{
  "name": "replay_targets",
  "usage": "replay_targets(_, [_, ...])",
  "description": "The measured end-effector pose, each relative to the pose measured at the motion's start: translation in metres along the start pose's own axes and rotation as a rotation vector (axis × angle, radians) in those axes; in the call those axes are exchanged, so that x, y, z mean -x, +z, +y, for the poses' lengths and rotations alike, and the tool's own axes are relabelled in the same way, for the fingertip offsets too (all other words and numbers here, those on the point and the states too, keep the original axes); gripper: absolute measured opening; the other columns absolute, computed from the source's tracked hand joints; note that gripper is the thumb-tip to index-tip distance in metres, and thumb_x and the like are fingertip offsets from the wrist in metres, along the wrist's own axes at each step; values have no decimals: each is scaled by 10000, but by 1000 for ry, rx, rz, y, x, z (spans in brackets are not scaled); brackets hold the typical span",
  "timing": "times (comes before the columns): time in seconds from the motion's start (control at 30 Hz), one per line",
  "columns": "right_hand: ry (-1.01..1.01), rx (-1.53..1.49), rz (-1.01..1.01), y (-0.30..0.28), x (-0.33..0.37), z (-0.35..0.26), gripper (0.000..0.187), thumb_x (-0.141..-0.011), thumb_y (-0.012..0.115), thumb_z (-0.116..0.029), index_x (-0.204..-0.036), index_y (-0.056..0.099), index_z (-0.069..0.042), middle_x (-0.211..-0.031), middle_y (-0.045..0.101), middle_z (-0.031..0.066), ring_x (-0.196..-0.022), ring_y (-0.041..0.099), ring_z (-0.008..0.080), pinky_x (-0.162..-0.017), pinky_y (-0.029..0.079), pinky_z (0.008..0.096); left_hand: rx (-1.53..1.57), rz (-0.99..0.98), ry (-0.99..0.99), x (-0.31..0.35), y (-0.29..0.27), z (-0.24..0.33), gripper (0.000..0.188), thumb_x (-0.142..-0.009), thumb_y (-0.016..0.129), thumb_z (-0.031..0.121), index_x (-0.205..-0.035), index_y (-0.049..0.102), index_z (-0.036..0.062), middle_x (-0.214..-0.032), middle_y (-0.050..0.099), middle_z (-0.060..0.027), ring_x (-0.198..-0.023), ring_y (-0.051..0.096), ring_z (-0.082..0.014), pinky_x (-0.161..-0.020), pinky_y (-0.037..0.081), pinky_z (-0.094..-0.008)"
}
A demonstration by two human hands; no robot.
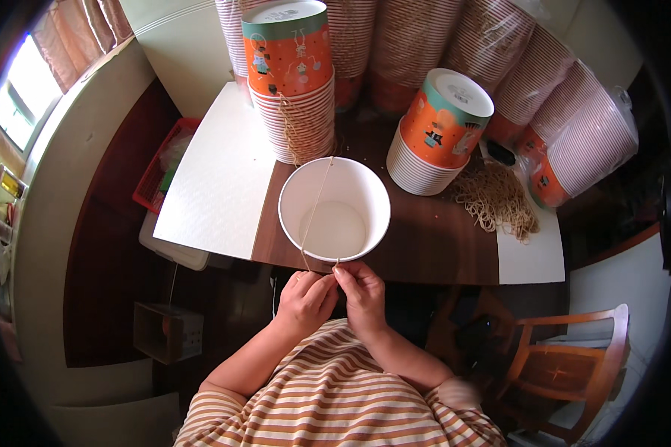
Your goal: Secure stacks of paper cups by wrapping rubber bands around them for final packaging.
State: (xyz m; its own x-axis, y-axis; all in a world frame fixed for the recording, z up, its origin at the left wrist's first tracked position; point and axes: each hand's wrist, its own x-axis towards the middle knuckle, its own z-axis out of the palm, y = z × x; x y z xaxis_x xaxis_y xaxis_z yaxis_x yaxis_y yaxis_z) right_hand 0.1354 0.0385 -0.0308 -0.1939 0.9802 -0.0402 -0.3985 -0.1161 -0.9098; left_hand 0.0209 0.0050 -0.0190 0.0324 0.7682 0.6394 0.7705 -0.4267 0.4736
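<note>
A white paper bucket (334, 208) stands with its mouth up at the table's near edge. One thin tan string (318, 201) runs across its mouth from a hole in the far rim and over the near rim. At that near rim my left hand (306, 299) is closed in a pinch on the string. Right beside it, my right hand (361, 293) pinches a short end of string just below the rim, thumb and forefinger together. The two hands touch or nearly touch, so the exact knot or loop between the fingers is hidden.
Behind the bucket stands an upside-down stack of orange and green buckets (291, 56) with strings hanging down it. A shorter stack (443, 123) is to the right, beside a heap of tan strings (499, 197). Wrapped bucket stacks (414, 37) line the back; a wooden chair (566, 365) stands right.
</note>
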Motion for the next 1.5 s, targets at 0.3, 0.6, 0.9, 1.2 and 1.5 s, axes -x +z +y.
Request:
replay_targets(0.3, [-1,-46,87,13,2,-8,111,-910,594,-123,-884,603,-15,-810,588,-13,-741,502,47,-682,424,205,-7,27,106,-2,0,-1,233,-648,683,-36,-867,629,21,-697,555,-65,-571,516,-222,-544,422,-326])
replay_targets(0.6, [11,-33,137,12,-3,-8,132,-923,589,-146,-888,592,-19,-761,538,-35,-694,453,34,-622,391,195,-5,-5,130,-1,2,-2,233,-645,680,-20,-871,639,22,-678,539,-55,-553,497,-212,-535,410,-322])
replay_targets(0.9, [-14,-9,157,13,-7,-5,122,-913,607,-138,-909,604,-16,-784,563,-32,-707,464,29,-630,391,192,-9,-24,159,-4,3,-5,246,-632,678,-2,-874,633,8,-669,517,-58,-555,498,-218,-541,419,-328])
replay_targets(1.2, [31,-21,132,10,-12,-1,111,-904,610,-133,-907,625,-23,-834,616,-4,-748,519,41,-680,423,203,-8,-27,145,-7,1,-4,255,-621,684,-2,-871,636,17,-702,546,-64,-580,531,-226,-553,447,-323])
replay_targets(1.5, [55,-27,255,-32,-31,-3,125,-863,552,-125,-832,639,-41,-754,583,2,-612,425,51,-532,316,203,100,250,-350,-39,-38,-26,418,-725,729,137,-1073,535,9,-1023,533,-128,-638,525,-150,-515,410,-249])
